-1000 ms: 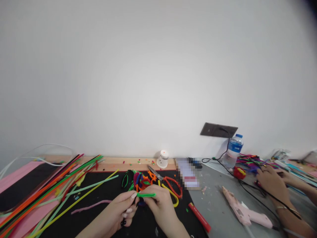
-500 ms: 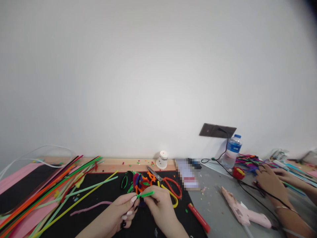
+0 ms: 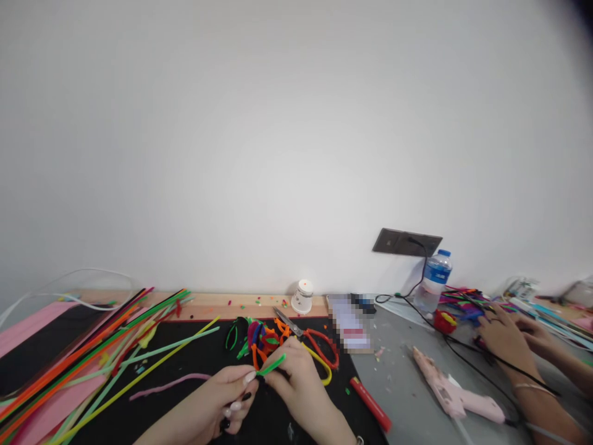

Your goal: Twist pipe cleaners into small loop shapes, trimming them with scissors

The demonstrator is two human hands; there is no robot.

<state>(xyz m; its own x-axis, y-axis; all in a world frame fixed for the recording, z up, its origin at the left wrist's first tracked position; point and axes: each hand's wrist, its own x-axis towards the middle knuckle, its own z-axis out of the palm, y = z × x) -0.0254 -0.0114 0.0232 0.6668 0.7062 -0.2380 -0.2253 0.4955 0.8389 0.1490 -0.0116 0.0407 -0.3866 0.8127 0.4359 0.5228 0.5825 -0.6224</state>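
- Head view: a black mat (image 3: 199,358) lies on a table before a pale wall; two bare hands work above its near half.
- Left hand (image 3: 234,395): thumb and fingers pinched narrowly on one end of a short green stem (image 3: 273,364), which points up and right over the mat's middle.
- Right hand (image 3: 296,383): curled at the stem, fingers drawn in; the tips are partly hidden, so whether they grip it is impossible to say.
- On the mat, beyond the hands: a tangled, many-coloured pile (image 3: 257,337), with scissors (image 3: 296,329) to its right.
- On the mat's left part: a curved mauve stem (image 3: 169,383). Long coloured stems (image 3: 106,347) spread over its left side.
- Behind the mat: an upturned cup (image 3: 302,298).
- At the mat's far right corner: a phone (image 3: 349,324), its screen blurred.
- At the mat's right edge: a red stick (image 3: 370,405).
- Right of the mat: a pink glue gun (image 3: 451,392), a bottle (image 3: 433,281) and, farther out, a co-worker's hand (image 3: 503,340) among more stems.
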